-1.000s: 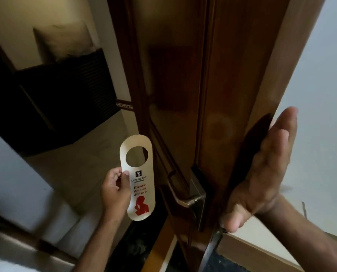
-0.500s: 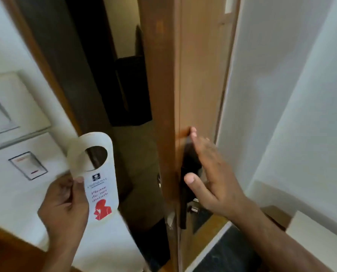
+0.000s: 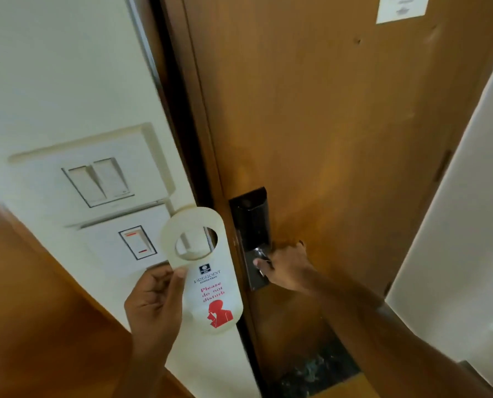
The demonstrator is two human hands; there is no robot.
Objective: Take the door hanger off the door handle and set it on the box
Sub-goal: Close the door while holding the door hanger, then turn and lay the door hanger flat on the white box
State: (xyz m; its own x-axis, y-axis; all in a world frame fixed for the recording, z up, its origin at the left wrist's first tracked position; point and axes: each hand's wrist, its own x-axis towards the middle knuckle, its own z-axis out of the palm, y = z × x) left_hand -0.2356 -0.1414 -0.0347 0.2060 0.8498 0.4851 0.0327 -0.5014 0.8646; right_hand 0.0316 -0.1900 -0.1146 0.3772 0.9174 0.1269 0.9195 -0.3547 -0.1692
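My left hand (image 3: 153, 303) holds the white door hanger (image 3: 208, 282) upright by its left edge, thumb on the front. The hanger has a round hole at the top, red "Please do not disturb" lettering and a red figure. My right hand (image 3: 287, 267) is closed around the door handle (image 3: 258, 258) below the black lock plate (image 3: 251, 222) on the brown wooden door (image 3: 325, 124). The handle is mostly hidden by my fingers. No box is in view.
White switch plates (image 3: 101, 179) sit on the white wall left of the dark door frame (image 3: 182, 110). A wooden surface (image 3: 38, 311) fills the lower left. A white wall (image 3: 455, 239) stands at the right, and a paper notice (image 3: 401, 7) hangs on the door.
The door has swung from ajar to nearly flush with its frame. My right hand moved from the door's edge onto the inside handle. My left hand still holds the hanger.
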